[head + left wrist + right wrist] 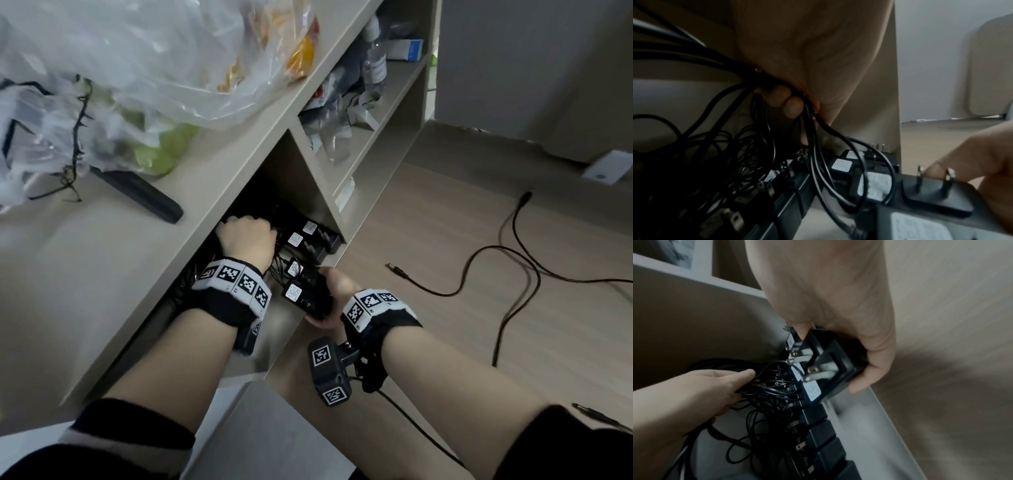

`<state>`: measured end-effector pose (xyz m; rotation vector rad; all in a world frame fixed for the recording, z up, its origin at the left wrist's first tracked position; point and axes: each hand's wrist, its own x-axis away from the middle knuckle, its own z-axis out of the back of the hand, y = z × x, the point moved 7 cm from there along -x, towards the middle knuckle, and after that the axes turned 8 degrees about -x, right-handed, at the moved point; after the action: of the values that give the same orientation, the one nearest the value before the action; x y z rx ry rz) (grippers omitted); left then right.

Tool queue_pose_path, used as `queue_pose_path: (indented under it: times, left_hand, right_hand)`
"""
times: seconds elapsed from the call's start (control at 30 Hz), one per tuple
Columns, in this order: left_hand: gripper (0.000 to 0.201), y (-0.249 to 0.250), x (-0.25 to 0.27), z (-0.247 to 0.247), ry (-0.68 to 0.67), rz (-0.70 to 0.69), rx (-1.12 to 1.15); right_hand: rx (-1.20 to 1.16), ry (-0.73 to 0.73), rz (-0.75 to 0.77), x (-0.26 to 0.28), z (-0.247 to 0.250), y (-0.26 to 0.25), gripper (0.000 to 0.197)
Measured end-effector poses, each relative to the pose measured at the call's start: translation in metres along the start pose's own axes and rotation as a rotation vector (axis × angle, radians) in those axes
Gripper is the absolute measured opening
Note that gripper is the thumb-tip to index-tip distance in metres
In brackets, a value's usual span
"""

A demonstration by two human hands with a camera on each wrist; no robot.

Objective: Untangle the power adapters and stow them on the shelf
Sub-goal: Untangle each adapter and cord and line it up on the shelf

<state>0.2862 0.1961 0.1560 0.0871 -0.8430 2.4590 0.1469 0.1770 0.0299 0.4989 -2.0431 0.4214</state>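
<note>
Pale beige counter point(102, 274) filling the left of the head view, with an open shelf point(284, 329) beneath it. On top, clear plastic bags point(137, 61) holding green and orange items, plus a flat black bar point(144, 195) near the front edge. To the right, a wood-look floor point(445, 212) with loose black cables point(513, 274) trailing across it.

Inside the shelf, a row of black power adapters point(308, 240) with white labels, lined up side by side along the front edge, prongs up; behind them, a tangle of thin black cords point(760, 404).

Left hand point(245, 240) deep in the shelf, grip curled round a bundle of those cords, fingertips point(793, 107) pressing them into the palm.

Right hand point(334, 294) at the shelf's front edge, grip clamped on two adapters point(830, 365) held together, just beside the row.
</note>
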Motion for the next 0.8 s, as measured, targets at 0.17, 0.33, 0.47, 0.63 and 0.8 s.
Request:
queue_pose_path:
  times: [0.17, 0.33, 0.47, 0.63, 0.8]
  left_hand:
    - [0.037, -0.005, -0.009, -0.001, 0.034, 0.013, 0.192]
    - [0.041, -0.016, -0.019, -0.012, 0.007, 0.102, 0.426]
    - [0.050, -0.022, -0.024, -0.026, -0.054, 0.165, 0.510]
    - [0.048, -0.018, -0.017, -0.021, -0.026, 0.179, 0.624]
    - [0.046, -0.007, -0.012, -0.011, 0.019, 0.117, 0.632]
  right_hand:
    - [-0.117, 0.010, 0.084, -0.008, -0.009, -0.007, 0.029]
    - [-0.215, -0.032, 0.151, 0.000, -0.014, -0.014, 0.023]
    - [-0.315, -0.026, 0.193, 0.005, -0.019, -0.012, 0.021]
    - [-0.335, -0.019, 0.201, 0.016, -0.025, -0.015, 0.023]
    - [-0.338, 0.038, 0.226, 0.017, -0.020, -0.021, 0.021]
